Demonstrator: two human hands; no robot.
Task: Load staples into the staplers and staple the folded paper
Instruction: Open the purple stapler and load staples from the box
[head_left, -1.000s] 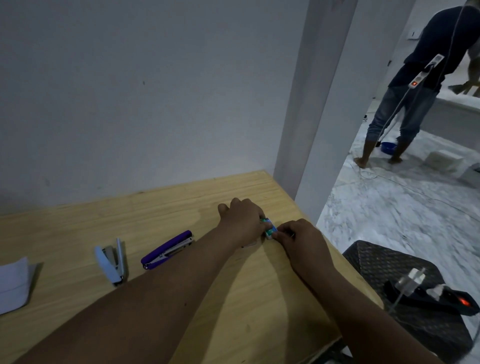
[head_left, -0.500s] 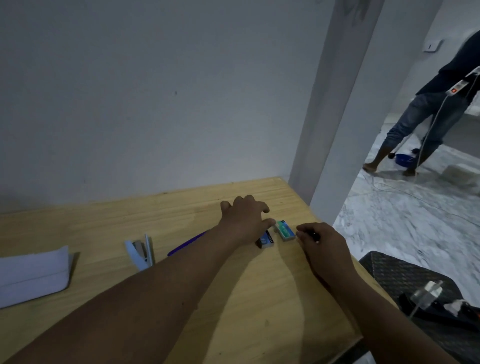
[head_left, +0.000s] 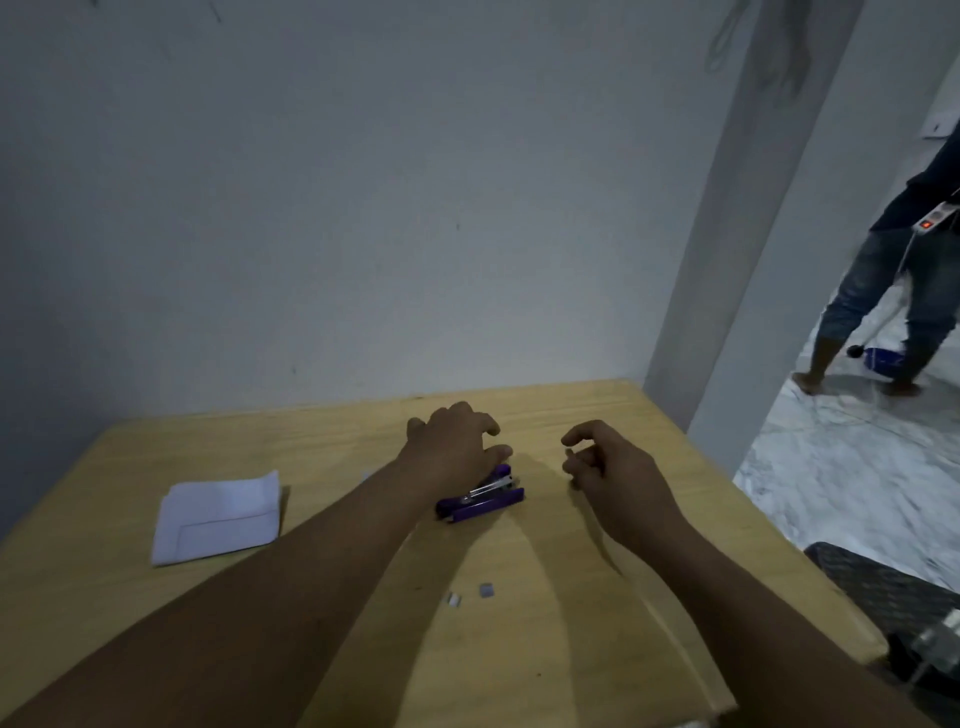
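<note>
1. Since two small staple strips (head_left: 470, 594) lie loose on the near part of the table (head_left: 597, 649), well apart from both hands, one of them looks like the load for this step; it should be lifted by its ends so it does not snap
2. Farther in, the purple stapler (head_left: 480, 500) lies on the table with its top swung up and the metal channel showing, so the strip can go in legs down, flat in the channel, before the top is pressed shut
3. Over its far end sits the left hand (head_left: 457, 441), fingers curved down on it; whether it grips or only steadies the stapler cannot be told, but a firm hold on the base would stop it sliding
4. Beside it, apart from the stapler, the right hand (head_left: 605, 462) hovers with fingers loosely curled and nothing seen in it; I judge this the hand to fetch the strip
5. Off to the left lies the folded paper (head_left: 218, 517), untouched, to be stapled once loading is done
</note>
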